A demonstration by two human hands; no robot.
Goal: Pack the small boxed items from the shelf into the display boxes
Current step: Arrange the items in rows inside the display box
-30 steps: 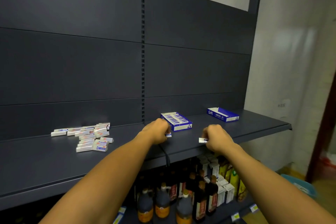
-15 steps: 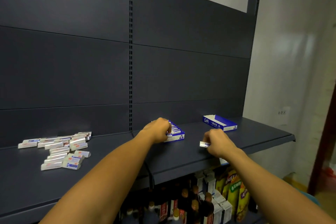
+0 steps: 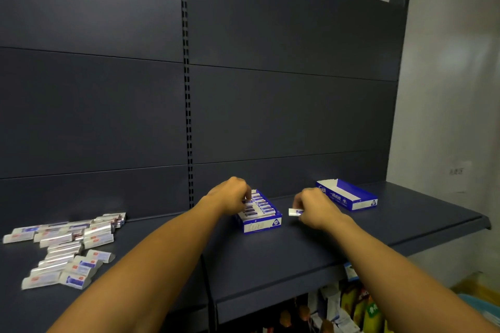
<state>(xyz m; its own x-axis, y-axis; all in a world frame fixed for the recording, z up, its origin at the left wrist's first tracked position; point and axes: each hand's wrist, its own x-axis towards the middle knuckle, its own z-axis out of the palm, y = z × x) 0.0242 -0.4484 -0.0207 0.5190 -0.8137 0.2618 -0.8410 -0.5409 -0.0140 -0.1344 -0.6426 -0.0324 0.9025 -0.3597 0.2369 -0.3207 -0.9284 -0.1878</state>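
Blue-and-white display box (image 3: 259,213) seen under left hand (image 3: 230,194), part filled with rows of small boxed items. Left fingers curled down onto item in box (image 3: 247,201); grip appears pinched. Right hand (image 3: 315,208) noted just right of that box, fingers curled, one small white item (image 3: 295,212) pinched above shelf (image 3: 405,227). Second display box (image 3: 347,194) observed beyond right hand. Loose pile of items (image 3: 65,246) located well left of left arm.
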